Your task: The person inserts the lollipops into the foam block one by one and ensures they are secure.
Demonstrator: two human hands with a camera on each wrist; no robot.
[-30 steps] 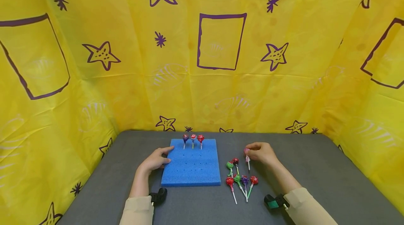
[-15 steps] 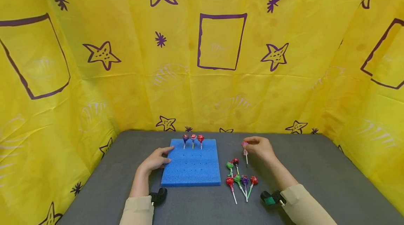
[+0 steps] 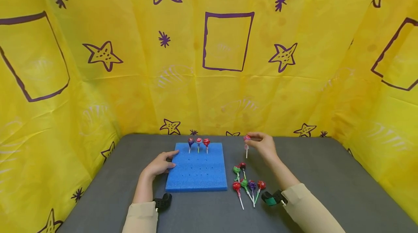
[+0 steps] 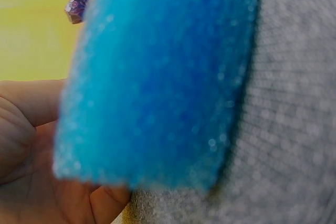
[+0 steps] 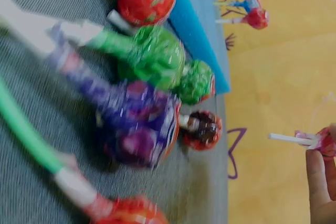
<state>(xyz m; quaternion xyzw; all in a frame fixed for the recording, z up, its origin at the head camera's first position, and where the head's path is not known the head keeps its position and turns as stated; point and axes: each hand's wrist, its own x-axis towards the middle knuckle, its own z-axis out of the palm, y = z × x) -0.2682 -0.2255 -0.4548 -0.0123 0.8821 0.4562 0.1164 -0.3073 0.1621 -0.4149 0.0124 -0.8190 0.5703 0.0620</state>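
Right hand [image 3: 265, 145]: your fingers pinch the pink lollipop [image 3: 246, 138] by its head, stick down, above the table right of the foam block [image 3: 197, 169].
Left hand [image 3: 159, 164]: your relaxed fingers rest on the block's left edge.
Handling: light, stiff stick; likely best gripped near the head.

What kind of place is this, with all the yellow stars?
Probably a small tabletop booth set up for filming hand work, not a home room. A yellow star-printed cloth backdrop walls in a grey fabric-covered table, which holds only a blue foam block with holes and wrapped lollipops.
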